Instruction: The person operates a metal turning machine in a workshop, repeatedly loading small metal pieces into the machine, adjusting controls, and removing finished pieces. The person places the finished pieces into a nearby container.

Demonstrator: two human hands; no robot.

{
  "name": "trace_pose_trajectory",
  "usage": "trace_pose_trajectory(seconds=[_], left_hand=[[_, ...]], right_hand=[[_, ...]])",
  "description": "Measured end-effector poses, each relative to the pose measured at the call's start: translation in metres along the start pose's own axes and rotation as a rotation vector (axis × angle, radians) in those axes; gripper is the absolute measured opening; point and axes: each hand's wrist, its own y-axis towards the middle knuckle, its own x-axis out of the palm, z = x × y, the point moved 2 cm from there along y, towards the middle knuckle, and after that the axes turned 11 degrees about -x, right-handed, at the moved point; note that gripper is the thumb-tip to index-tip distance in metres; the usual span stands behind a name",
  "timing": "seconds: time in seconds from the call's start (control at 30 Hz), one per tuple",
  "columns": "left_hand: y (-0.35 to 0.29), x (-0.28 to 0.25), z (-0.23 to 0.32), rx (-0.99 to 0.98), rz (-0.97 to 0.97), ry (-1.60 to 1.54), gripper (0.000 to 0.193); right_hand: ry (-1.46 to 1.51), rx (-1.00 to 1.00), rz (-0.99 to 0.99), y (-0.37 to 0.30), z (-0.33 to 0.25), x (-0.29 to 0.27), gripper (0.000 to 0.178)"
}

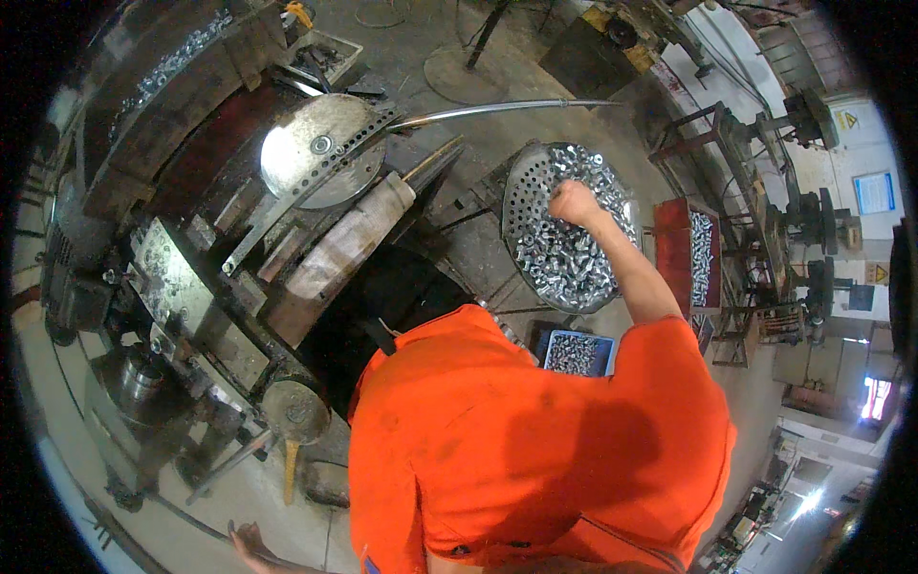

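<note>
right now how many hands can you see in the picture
2: the right hand is at the metal parts in the round perforated tray; the left hand is at the lower left. No others show.

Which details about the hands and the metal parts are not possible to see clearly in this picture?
In the head view:
- Right hand: its own back hides the palm, so whether it grips any of the metal parts is unclear.
- Left hand: the lower edge cuts it off, so its grip is unclear.
- Blue bin: the pieces inside are too small to tell their exact shape.
</note>
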Motion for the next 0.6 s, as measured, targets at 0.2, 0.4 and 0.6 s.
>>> trace_pose_trajectory(seconds=[0.2,0.4,0.6], left_hand=[[0.002,-0.024,-0.005,-0.027,0.021,0.001,0.05],[0.003,-0.041,-0.008,-0.096,0.021,0.066,0.05],[-0.121,0.072,0.088,0.304,0.552,1.363,0.05]], right_hand=[[-0.24,-0.21,-0.341,0.0,-0.01,0.015,0.029],[-0.165,-0.257,-0.341,0.027,-0.007,0.007,0.029],[1.248,-0.144,0.037,0.007,-0.091,-0.103,0.02]])
